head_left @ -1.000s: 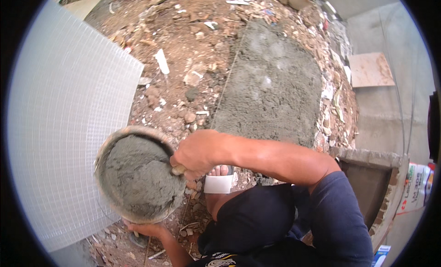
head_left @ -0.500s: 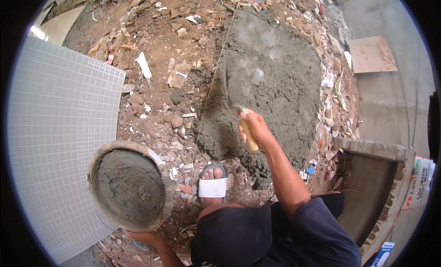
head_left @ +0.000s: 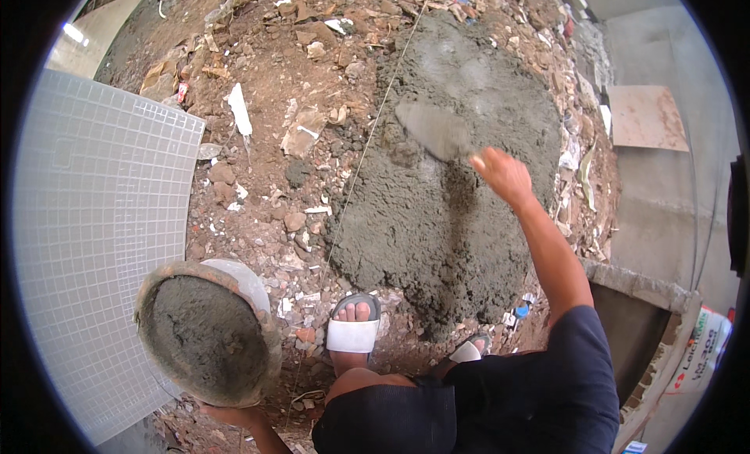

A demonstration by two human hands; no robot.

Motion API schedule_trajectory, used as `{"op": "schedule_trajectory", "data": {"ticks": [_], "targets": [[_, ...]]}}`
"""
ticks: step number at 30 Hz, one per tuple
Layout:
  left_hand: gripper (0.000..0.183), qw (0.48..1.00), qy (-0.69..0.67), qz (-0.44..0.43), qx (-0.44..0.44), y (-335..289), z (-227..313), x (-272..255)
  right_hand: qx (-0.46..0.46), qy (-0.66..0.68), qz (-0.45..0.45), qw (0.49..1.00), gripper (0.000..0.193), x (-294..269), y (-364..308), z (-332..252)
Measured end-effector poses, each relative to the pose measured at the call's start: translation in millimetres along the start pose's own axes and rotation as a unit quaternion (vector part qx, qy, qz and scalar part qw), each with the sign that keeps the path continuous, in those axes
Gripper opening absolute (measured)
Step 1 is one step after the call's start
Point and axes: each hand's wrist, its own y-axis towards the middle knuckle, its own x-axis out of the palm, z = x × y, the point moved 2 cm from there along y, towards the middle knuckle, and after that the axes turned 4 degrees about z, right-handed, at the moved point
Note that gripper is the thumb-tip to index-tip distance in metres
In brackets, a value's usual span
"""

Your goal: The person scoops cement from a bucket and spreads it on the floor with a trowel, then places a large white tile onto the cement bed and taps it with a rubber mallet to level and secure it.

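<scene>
My right hand (head_left: pixel 506 175) is closed round the handle of a trowel, which the fist hides in this view. The trowel's flat blade (head_left: pixel 432 130), blurred by motion, points to the far left over a patch of wet grey mortar (head_left: pixel 391 227). At the lower left, my left hand (head_left: pixel 234 415) holds the near, lower side of a round bucket (head_left: pixel 148 294); its fingers are partly hidden beneath it. Grey mortar (head_left: pixel 207 329) fills much of the bucket, which leans so its mouth faces up at me.
A taut string (head_left: pixel 367 145) runs along the mortar's left edge. Rubble and soil (head_left: pixel 266 196) lie beyond it. Small-tiled floor (head_left: pixel 117 180) covers the left. To the right are a brick-edged pit (head_left: pixel 633 305), a reddish board (head_left: pixel 648 116) and a bag (head_left: pixel 699 352). My sandalled feet stand near.
My right hand and trowel have moved right and farther away, with the blade now swung to the left. The bucket has shifted slightly left and tipped more. More mortar surface shows.
</scene>
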Motion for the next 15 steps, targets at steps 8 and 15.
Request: {"op": "schedule_trajectory", "data": {"ticks": [8,15], "targets": [[0.069,0.998,0.017,0.022,-0.047,0,1,-3,0.124,0.328,-0.032,0.936,0.06,-10,77,8],[0.067,0.997,-0.023,0.055,-0.052,1,7,-1,0.047,0.313,-0.282,0.906,0.075,-27,26,-20]]}}
